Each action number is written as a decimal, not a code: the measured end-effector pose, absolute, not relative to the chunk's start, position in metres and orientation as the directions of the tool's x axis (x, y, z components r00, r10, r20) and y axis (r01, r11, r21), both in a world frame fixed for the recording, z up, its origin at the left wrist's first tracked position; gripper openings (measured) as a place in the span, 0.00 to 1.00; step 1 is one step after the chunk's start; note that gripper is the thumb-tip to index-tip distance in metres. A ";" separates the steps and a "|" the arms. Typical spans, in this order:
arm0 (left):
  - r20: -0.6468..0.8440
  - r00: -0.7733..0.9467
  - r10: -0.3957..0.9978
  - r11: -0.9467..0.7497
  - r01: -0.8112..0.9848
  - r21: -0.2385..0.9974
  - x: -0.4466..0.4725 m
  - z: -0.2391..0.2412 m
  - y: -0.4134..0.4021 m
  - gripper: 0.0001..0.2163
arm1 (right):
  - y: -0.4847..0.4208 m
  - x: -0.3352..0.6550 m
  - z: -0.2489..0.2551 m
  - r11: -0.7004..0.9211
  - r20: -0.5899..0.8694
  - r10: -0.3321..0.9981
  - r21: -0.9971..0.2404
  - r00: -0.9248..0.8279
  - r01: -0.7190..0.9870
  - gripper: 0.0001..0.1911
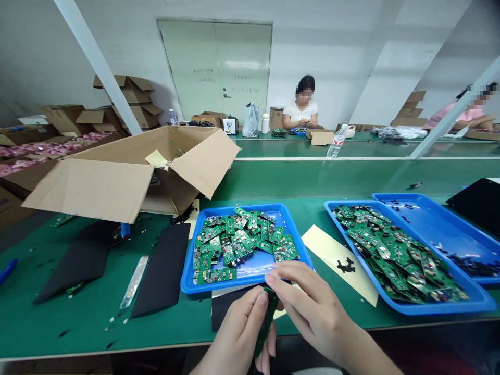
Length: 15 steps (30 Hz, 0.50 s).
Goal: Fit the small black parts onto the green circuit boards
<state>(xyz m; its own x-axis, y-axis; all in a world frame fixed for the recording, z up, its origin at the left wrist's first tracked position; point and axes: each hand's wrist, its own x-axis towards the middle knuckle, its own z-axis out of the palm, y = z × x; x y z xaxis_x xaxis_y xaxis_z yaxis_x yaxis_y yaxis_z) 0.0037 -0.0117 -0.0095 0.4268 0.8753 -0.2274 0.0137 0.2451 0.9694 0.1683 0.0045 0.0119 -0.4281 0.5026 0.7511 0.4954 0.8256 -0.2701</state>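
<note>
My left hand grips a narrow green circuit board, thumb on top near its far end, the other fingers curled beneath. The board is tilted, just off the table's front edge. My right hand reaches over from the right, its bent fingers closed together at the board's far end. Whatever lies between those fingertips is hidden. Directly beyond both hands is a blue tray with a heap of small circuit boards.
To the right, another blue tray holds piled circuit boards; a third tray contains small black parts. Black pieces lie on yellow paper. A cardboard box and black sheets occupy the left. A person sits across the green table.
</note>
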 end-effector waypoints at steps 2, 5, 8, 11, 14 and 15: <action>-0.219 0.415 0.883 0.234 0.016 0.972 0.002 -0.007 -0.012 0.23 | 0.002 0.170 0.010 0.789 0.734 0.555 -0.314 -0.393 0.528 0.20; -0.200 0.347 0.916 0.202 0.032 0.979 -0.001 -0.002 -0.017 0.23 | 0.001 0.177 0.002 0.717 0.707 0.661 -0.499 -0.250 0.486 0.22; -0.124 0.204 0.971 0.101 0.118 0.988 -0.004 0.002 -0.026 0.22 | 0.004 0.183 -0.007 0.536 0.562 0.826 -0.810 0.054 0.239 0.16; 0.060 0.158 0.986 -0.104 0.287 0.952 -0.006 0.002 -0.030 0.20 | 0.008 0.183 -0.014 0.172 0.176 0.984 -0.965 -0.003 -0.197 0.14; 0.266 0.318 0.910 -0.371 0.338 0.865 -0.009 -0.005 -0.022 0.19 | 0.005 0.175 -0.015 -0.159 -0.044 0.947 -0.925 -0.319 -0.345 0.25; 0.340 0.368 0.866 -0.465 0.340 0.818 -0.010 -0.008 -0.018 0.19 | 0.003 0.172 -0.015 -0.228 -0.082 0.916 -0.912 -0.393 -0.340 0.29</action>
<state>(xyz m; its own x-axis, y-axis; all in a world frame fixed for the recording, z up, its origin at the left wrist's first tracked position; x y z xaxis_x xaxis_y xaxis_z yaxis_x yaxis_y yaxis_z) -0.0101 -0.0178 -0.0081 0.3678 0.8657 0.3396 0.3398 -0.4650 0.8175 0.1718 0.0033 -0.0151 -0.3933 0.9157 -0.0824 -0.3405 -0.2284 -0.9121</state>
